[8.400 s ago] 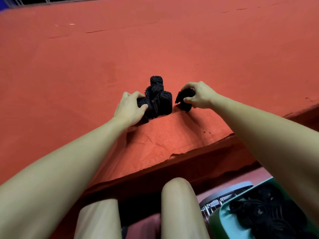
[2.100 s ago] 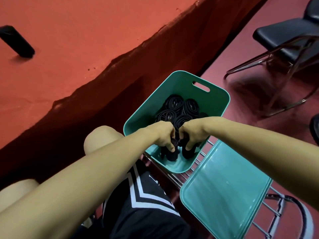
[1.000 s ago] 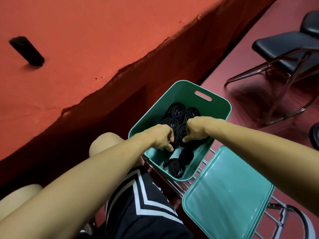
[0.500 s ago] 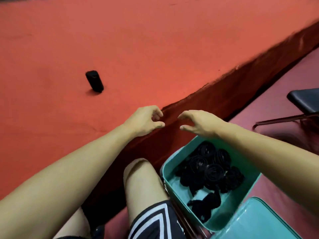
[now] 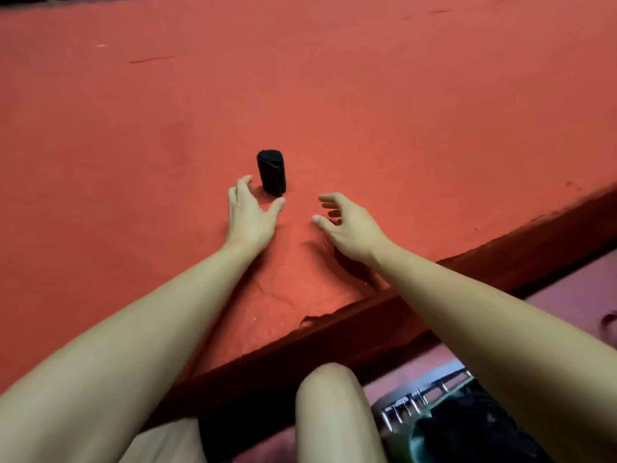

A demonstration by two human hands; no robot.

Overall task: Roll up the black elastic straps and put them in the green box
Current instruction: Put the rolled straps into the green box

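rolled strap stood upright on worktop | left hand nearest, spread, thumb just beside its base | right hand further right of it, spread, empty

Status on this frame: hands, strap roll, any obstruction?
Left hand open, fingers beside rolled strap, not gripping. Right hand open, apart from it. Roll lies on red tablecloth. Nothing in the way.

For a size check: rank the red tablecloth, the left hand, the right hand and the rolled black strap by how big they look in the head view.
1. red tablecloth, by far the largest.
2. left hand and right hand: about alike, so unranked.
3. rolled black strap, smallest, though it lies farther from the camera.
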